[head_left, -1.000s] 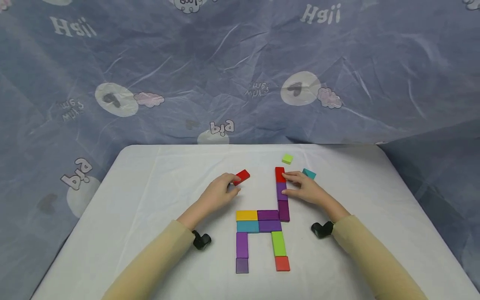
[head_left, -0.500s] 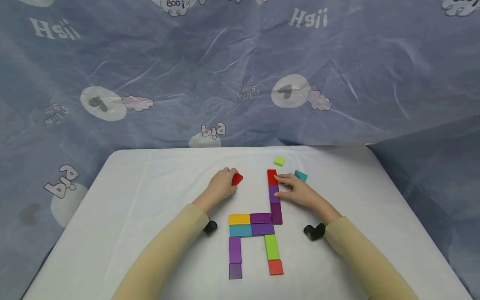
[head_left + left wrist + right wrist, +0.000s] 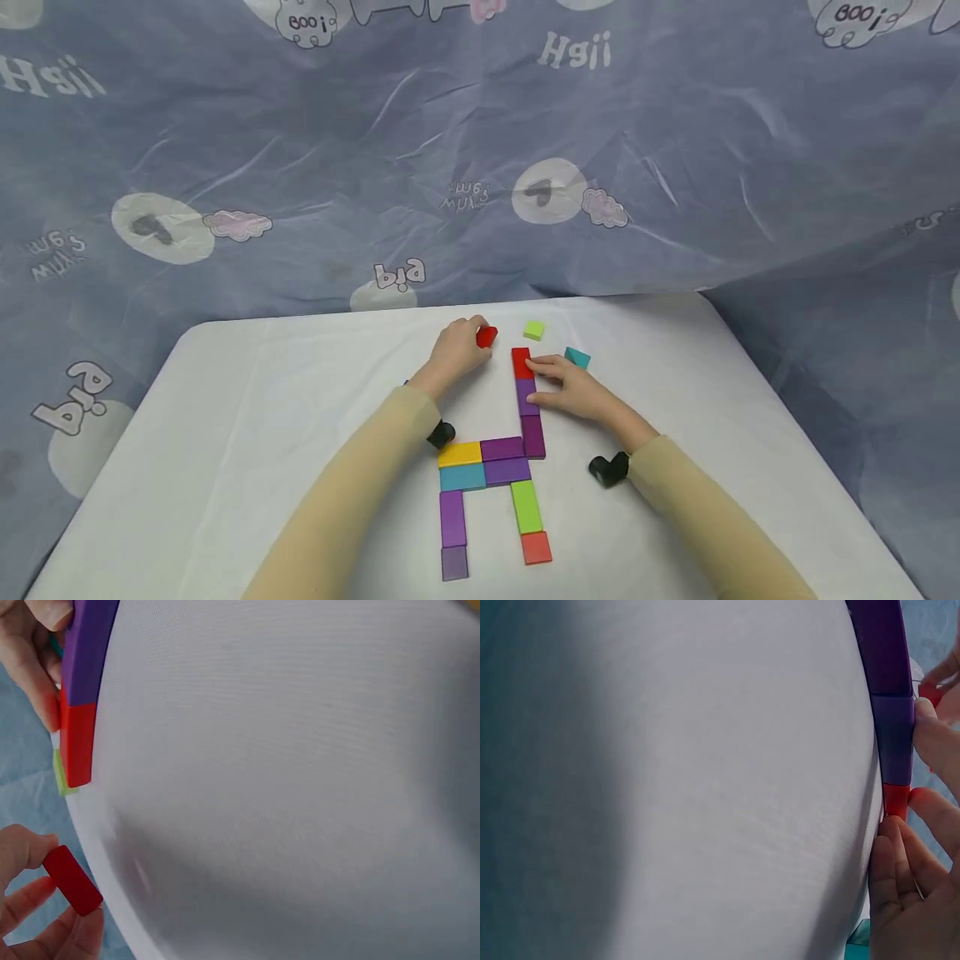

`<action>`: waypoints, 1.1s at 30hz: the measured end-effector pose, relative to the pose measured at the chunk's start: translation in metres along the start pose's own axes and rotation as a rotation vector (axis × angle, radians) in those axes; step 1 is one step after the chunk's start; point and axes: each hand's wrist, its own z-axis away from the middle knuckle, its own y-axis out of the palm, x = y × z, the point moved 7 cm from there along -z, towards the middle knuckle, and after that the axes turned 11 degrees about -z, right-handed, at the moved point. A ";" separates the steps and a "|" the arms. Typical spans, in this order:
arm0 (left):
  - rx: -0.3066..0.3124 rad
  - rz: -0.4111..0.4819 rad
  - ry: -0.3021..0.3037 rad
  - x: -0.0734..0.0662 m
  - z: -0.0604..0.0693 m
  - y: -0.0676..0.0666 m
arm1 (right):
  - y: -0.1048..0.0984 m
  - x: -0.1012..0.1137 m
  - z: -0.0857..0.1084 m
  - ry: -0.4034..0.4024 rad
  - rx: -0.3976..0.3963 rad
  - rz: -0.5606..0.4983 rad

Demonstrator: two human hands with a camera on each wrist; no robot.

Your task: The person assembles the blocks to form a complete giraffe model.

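My left hand (image 3: 456,346) pinches a small red block (image 3: 487,337) between thumb and fingers; the left wrist view shows this red block (image 3: 73,880) off the table. My right hand (image 3: 576,392) rests against an upright column of flat blocks. Its fingertips touch the red block (image 3: 521,364) at the column's top, and its thumb is at the purple block (image 3: 526,392) beneath. Below that lies a dark purple block (image 3: 532,437). In the right wrist view the thumb and fingers lie along the purple block (image 3: 893,739) and red block (image 3: 895,799).
Below, yellow (image 3: 460,454), teal (image 3: 462,477) and purple blocks form two rows. Two legs hang from them, one purple (image 3: 452,518), one green (image 3: 527,507) ending in orange-red (image 3: 536,548). A loose green block (image 3: 534,330) and a teal triangle (image 3: 577,357) lie at the back.
My left hand has taken hold of the loose red block and carried it right, toward the column's top. The right hand stays at the column. The head view has shifted.
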 end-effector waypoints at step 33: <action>0.010 -0.096 0.105 -0.017 -0.020 0.023 | 0.001 0.001 -0.002 -0.002 -0.021 0.012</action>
